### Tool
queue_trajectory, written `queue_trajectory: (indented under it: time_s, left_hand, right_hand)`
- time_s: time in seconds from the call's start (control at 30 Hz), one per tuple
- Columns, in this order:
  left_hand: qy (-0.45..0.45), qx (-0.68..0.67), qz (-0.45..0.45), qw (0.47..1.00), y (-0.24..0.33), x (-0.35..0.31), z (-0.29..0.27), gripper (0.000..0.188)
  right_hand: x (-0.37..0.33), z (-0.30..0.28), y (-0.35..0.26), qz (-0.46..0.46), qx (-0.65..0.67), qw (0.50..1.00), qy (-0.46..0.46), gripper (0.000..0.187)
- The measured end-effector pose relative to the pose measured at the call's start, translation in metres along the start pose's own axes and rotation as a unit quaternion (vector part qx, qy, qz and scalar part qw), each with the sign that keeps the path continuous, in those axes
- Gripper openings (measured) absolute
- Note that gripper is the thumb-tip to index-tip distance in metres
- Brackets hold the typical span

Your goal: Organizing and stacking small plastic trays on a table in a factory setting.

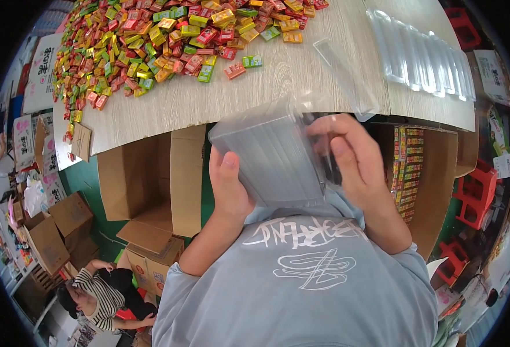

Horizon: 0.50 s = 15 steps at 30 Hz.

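Stack (269,156), head view: was held tilted before the shirt (295,318), near the table (179,105), presumably for access from both sides.
Left hand (229,188): clasped the clear plastic stack's left side, with thumb across the near face, apparently for steadiness.
Right hand (354,165): curled at the opposite edge; could not tell, through blur, whether pinching plastic.
Loose tray (347,79): lay apart on the table, seemingly within reach.
Small boxes (151,43): heaped toward the far left, perhaps out of the hands' way.

Table (292,69): candy packets (174,40), left; plastic tray row (425,58), right; single tray (347,78), between. Near edge: tray stack (266,156) between left hand (229,188) and right hand (356,162). Below: open carton (151,179), left; packet-filled carton (437,179), right.
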<state>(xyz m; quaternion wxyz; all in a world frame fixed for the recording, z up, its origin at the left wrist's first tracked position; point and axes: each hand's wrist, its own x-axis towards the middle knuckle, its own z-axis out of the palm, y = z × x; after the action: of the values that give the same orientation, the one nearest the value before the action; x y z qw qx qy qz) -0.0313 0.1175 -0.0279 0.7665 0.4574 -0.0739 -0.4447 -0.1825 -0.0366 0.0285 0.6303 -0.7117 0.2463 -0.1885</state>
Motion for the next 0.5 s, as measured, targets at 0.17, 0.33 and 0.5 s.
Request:
queue_trajectory:
  time_s: [0.17,0.33,0.5]
  left_hand:
    - [0.025,-0.006,-0.023,0.999,0.001,-0.001,-0.012,0.076]
    - [0.043,-0.019,-0.029,0.998,0.001,-0.002,-0.015,0.079]
    - [0.039,-0.026,-0.022,0.999,0.006,-0.004,-0.009,0.076]
  right_hand:
    - [0.027,-0.033,-0.015,-0.175,-0.364,0.904,0.141,0.022]
    - [0.052,-0.037,-0.006,-0.169,-0.567,0.79,0.16,0.029]
    - [0.05,-0.029,-0.003,-0.094,-0.581,0.798,0.13,0.037]
